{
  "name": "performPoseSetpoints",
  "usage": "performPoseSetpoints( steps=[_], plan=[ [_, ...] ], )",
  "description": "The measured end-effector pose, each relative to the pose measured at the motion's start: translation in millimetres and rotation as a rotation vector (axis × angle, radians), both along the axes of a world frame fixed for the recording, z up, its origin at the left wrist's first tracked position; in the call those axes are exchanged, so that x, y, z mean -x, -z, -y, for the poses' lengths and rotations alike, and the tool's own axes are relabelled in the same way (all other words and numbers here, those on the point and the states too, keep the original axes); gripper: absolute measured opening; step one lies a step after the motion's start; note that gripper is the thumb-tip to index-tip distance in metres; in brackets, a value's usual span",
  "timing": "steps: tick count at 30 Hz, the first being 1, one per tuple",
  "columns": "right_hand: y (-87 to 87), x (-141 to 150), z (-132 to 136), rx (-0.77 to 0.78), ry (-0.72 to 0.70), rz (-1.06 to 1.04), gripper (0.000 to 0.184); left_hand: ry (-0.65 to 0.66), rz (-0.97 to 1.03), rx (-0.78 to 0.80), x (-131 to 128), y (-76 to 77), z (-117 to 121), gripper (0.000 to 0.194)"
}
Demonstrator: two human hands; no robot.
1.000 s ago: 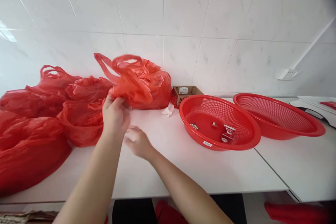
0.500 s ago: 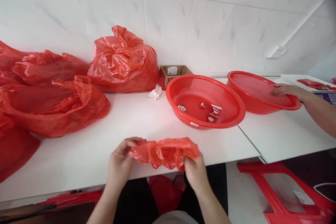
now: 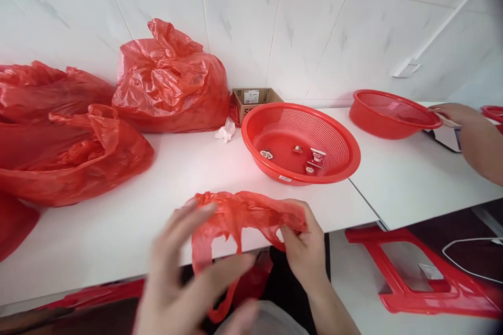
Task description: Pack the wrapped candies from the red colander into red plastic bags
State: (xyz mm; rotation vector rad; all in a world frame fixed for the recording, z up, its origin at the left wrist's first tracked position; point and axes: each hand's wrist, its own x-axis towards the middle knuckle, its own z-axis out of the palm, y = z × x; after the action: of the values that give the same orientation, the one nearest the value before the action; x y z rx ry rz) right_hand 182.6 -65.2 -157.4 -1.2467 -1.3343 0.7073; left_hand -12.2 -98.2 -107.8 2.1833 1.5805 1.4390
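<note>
I hold an empty red plastic bag [image 3: 239, 217] over the front edge of the white table [image 3: 118, 230]. My right hand [image 3: 306, 248] pinches its right side. My left hand [image 3: 181, 277] is close to the camera and blurred, fingers spread against the bag's left part, a handle loop hanging below it. Beyond the bag stands a red perforated basket [image 3: 301, 144] with a few small packets inside.
Several filled red bags [image 3: 171, 81] lie along the wall at left. A small cardboard box [image 3: 255, 100] and a crumpled white paper [image 3: 225, 131] sit near them. Another person's hand [image 3: 451, 112] rests on a second red basket [image 3: 393, 113]. A red stool [image 3: 416, 277] stands below right.
I took the empty bag from the pile to the table's front edge and spread it apart. Another person's hand came to the far basket, which shifted right.
</note>
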Motion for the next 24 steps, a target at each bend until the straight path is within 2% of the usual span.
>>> performPoseSetpoints(
  steps=[1, 2, 4, 6, 8, 10, 11, 13, 14, 16, 18, 20, 22, 24],
  plan=[
    [-2.3, 2.6, 2.3, -0.027, -0.039, 0.025, 0.029, 0.047, -0.156, -0.011, -5.1, 3.7, -5.3, 0.032],
    [-3.2, 3.3, 4.0, -0.048, -0.073, 0.046, 0.031, 0.022, -0.274, 0.001, -5.7, 11.0, -14.3, 0.029],
    [-0.7, -2.3, 5.0, -0.065, -0.104, 0.073, 0.032, -0.085, -0.379, 0.116, 6.7, 30.5, -37.5, 0.025],
    [6.0, -16.7, 3.4, -0.028, -0.096, 0.08, 0.035, -0.157, -0.335, 0.325, 31.2, 47.0, -58.2, 0.028],
    [12.8, -36.2, 0.9, 0.043, -0.09, 0.088, 0.038, -0.295, -0.247, 0.384, 55.7, 52.8, -69.1, 0.027],
    [14.0, -55.5, -0.1, 0.149, -0.129, 0.133, 0.038, -0.366, -0.155, 0.413, 69.4, 49.0, -70.4, 0.025],
    [10.7, -63.6, 0.4, 0.209, -0.177, 0.175, 0.039, -0.353, -0.108, 0.444, 70.8, 45.2, -68.9, 0.025],
    [-4.4, -74.7, 4.6, 0.296, -0.287, 0.271, 0.043, -0.25, 0.003, 0.544, 64.9, 37.7, -64.9, 0.027],
    [-15.6, -77.2, 8.1, 0.29, -0.323, 0.309, 0.046, -0.191, 0.06, 0.59, 59.3, 34.7, -63.2, 0.029],
    [-41.6, -76.0, 17.7, 0.144, -0.27, 0.327, 0.046, -0.11, 0.15, 0.645, 47.5, 30.2, -61.2, 0.034],
    [-65.1, -66.8, 28.0, -0.09, -0.107, 0.258, 0.036, -0.084, 0.189, 0.662, 38.2, 27.2, -59.8, 0.037],
    [-78.4, -51.3, 34.4, -0.264, -0.071, 0.197, 0.029, -0.066, 0.176, 0.68, 31.1, 25.3, -57.6, 0.039],
    [-77.2, -32.7, 32.5, -0.3, -0.249, 0.277, 0.031, -0.035, 0.147, 0.694, 24.1, 25.7, -54.3, 0.038],
    [-62.1, -15.1, 21.5, -0.233, -0.458, 0.489, 0.032, -0.011, 0.115, 0.68, 16.7, 30.0, -50.8, 0.037]
  ],
)
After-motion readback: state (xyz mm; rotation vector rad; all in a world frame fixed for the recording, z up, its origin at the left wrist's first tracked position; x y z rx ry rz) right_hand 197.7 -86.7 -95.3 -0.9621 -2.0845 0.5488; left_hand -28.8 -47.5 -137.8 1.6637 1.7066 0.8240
